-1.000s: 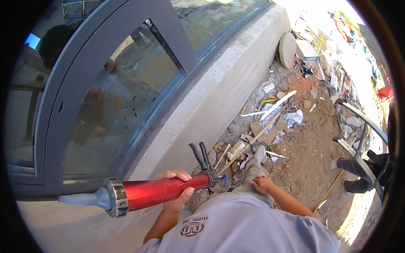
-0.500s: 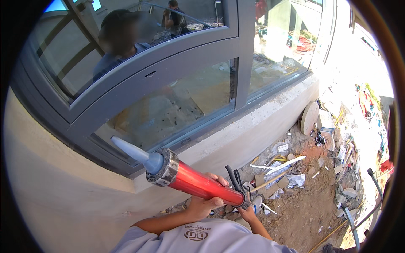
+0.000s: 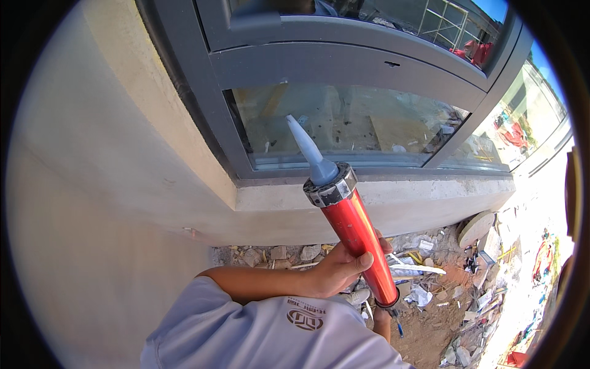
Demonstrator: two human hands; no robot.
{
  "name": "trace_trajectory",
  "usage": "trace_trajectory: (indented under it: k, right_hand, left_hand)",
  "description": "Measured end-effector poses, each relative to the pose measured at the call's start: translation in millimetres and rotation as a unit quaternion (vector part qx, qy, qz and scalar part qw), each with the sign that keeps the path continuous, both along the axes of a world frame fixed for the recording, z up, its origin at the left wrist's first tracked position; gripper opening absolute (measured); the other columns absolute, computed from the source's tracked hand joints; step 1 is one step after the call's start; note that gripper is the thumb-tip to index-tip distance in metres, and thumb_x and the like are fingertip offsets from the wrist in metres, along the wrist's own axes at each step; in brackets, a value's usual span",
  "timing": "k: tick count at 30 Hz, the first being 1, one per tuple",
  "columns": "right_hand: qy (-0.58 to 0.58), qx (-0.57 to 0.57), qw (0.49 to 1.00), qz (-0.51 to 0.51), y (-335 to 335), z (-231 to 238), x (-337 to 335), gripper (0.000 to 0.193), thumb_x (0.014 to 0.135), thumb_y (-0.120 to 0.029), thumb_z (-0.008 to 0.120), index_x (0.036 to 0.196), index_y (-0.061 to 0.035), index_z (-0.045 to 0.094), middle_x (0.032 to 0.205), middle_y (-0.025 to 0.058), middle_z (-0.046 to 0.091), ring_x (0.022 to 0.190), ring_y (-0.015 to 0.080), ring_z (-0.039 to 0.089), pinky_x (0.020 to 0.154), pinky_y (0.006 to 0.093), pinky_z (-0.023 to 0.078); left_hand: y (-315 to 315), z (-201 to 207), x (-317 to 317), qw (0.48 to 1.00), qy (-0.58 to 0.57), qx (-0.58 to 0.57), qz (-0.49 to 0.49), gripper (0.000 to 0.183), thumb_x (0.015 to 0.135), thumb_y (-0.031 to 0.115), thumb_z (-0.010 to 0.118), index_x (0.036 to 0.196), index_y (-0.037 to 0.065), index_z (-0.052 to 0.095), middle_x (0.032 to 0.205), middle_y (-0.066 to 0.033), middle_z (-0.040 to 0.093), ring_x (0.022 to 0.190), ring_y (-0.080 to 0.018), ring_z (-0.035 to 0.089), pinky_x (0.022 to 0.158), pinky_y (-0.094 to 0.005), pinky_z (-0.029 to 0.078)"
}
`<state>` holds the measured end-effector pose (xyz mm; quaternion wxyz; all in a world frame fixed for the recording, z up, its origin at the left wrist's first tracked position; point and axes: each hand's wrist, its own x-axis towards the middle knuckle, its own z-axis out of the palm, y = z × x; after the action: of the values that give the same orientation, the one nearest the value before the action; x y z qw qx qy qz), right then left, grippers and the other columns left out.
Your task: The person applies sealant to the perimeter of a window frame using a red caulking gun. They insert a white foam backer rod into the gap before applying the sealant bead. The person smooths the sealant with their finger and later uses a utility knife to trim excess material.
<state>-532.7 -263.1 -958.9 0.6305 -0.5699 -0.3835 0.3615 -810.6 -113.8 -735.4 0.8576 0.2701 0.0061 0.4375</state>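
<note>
A red caulking gun with a black-and-silver front cap slants up and to the left in front of the window. Its pale blue-grey nozzle points at the lower glass pane but appears apart from it. My left hand is closed round the middle of the red barrel, thumb on top and fingertips showing on the far side. At the barrel's rear end, my right hand grips the handle area, with its fingers mostly hidden behind the gun. A small blue piece hangs beside that hand.
The dark grey window frame rises above a rough concrete sill. A plastered wall stands close on my left. Rubble and scraps cover the ground to the right, where a round slab leans against the wall.
The view has turned left, bringing the window corner towards the middle. The caulking gun has swung from lying nearly sideways to a steeper upward tilt, still held in both hands.
</note>
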Motion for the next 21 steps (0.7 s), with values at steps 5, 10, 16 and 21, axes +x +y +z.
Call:
trace_trajectory:
  k: [5, 10, 16, 21]
  right_hand:
    - [0.022, 0.032, 0.999, 0.012, -18, 36, 15, 0.076, 0.09, -0.031, 0.076, 0.149, 0.0001, 0.039, 0.136, 0.0194, 0.059, 0.128, 0.0338, 0.057, 0.116, 0.0485, 0.038]
    - [0.047, 0.091, 0.994, 0.027, -33, 104, 30, 0.073, 0.088, -0.034, 0.077, 0.145, 0.0015, 0.047, 0.131, 0.0194, 0.063, 0.126, 0.0349, 0.059, 0.117, 0.0509, 0.038]
    - [0.028, -0.014, 0.992, 0.125, -26, 168, -6, 0.081, 0.087, -0.055, 0.071, 0.142, 0.0005, 0.049, 0.134, 0.0234, 0.062, 0.134, 0.0429, 0.052, 0.116, 0.0593, 0.034]
    - [0.023, 0.006, 0.989, 0.145, -26, 170, -27, 0.078, 0.087, -0.053, 0.073, 0.139, 0.0006, 0.051, 0.127, 0.0215, 0.064, 0.124, 0.0395, 0.057, 0.11, 0.0562, 0.04]
  left_hand:
    - [33, 18, -28, 0.985, 0.116, 0.123, 0.028, 0.049, 0.103, 0.034, 0.061, 0.14, 0.011, 0.039, 0.141, -0.0123, 0.052, 0.135, -0.0266, 0.05, 0.112, -0.0489, 0.044]
    - [58, 28, -55, 0.987, 0.133, 0.016, 0.092, 0.054, 0.101, 0.045, 0.061, 0.134, 0.006, 0.04, 0.136, -0.0213, 0.057, 0.128, -0.0335, 0.06, 0.097, -0.0518, 0.059]
    - [65, 42, -72, 0.977, 0.174, -0.038, 0.115, 0.059, 0.1, 0.055, 0.056, 0.13, 0.006, 0.042, 0.129, -0.0196, 0.062, 0.119, -0.0332, 0.066, 0.09, -0.0524, 0.062]
    - [73, 68, -98, 0.962, 0.241, -0.017, 0.126, 0.059, 0.099, 0.058, 0.057, 0.126, 0.007, 0.047, 0.114, -0.0136, 0.068, 0.102, -0.0252, 0.074, 0.082, -0.0469, 0.065]
